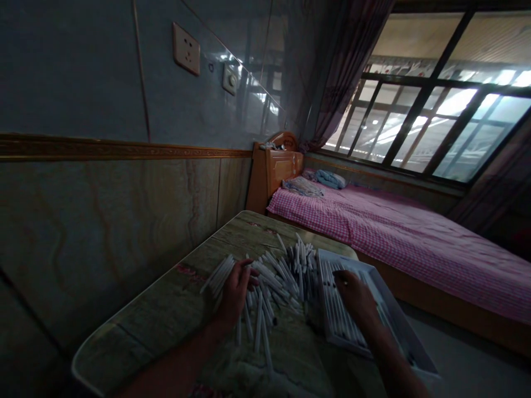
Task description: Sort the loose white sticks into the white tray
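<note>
Many thin white sticks, like pens, lie in a loose pile (276, 279) on the table, some with dark ends. My left hand (240, 284) is at the pile's left side, fingers curled beside a small bundle of sticks (219, 276); what its fingertips hold is too dark to make out. To the right, a shallow pale tray (352, 348) holds a row of similar sticks side by side. My right hand (352, 290) is over this tray with its fingers bent down at the row; its fingertips are dark, and anything between them is hidden.
The table (157, 309) has a marbled top with rounded corners and stands by the tiled wall (124, 204). Beyond it is a bed (373, 221) with a pink checked sheet and a wooden headboard (282, 166). A window (431, 99) is at the upper right.
</note>
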`<state>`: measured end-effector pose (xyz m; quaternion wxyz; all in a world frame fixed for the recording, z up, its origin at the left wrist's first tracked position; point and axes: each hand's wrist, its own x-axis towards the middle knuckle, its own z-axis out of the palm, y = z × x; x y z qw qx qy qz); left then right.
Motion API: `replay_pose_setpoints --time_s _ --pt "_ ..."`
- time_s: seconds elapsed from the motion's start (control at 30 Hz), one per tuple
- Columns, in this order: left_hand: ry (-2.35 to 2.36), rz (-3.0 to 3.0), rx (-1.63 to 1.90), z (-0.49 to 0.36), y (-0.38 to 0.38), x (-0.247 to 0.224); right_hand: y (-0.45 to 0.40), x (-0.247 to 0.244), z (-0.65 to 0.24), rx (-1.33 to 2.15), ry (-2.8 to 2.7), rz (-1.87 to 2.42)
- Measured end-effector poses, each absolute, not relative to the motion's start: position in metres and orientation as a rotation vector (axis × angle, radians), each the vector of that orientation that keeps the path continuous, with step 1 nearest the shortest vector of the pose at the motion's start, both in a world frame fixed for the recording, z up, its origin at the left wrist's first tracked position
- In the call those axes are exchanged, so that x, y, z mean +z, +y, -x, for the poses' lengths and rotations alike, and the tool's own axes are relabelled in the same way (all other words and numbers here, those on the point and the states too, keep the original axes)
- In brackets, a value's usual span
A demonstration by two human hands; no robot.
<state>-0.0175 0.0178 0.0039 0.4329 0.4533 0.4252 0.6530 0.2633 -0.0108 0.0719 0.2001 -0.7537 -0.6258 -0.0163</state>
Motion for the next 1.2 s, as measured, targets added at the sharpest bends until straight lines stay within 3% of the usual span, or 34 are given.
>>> replay_pose_setpoints --time_s 0.1,0.3,0.83,1.2 --pt "1.070 -1.114 1.631 0.019 0.018 0.005 -0.018 0.060 -0.212 0.199 -1.979 1.982" --pt "1.106 -1.103 1.624 0.023 0.020 0.003 -0.022 0.036 -0.147 0.082 -2.106 2.147" --pt "1.186 -1.190 1.526 0.019 0.024 -0.003 -0.013 0.003 -0.142 -0.098 -2.049 2.185" --pt "1.247 -1.335 1.459 0.020 0.021 0.001 -0.014 -0.001 -0.148 -0.042 -1.905 2.169"
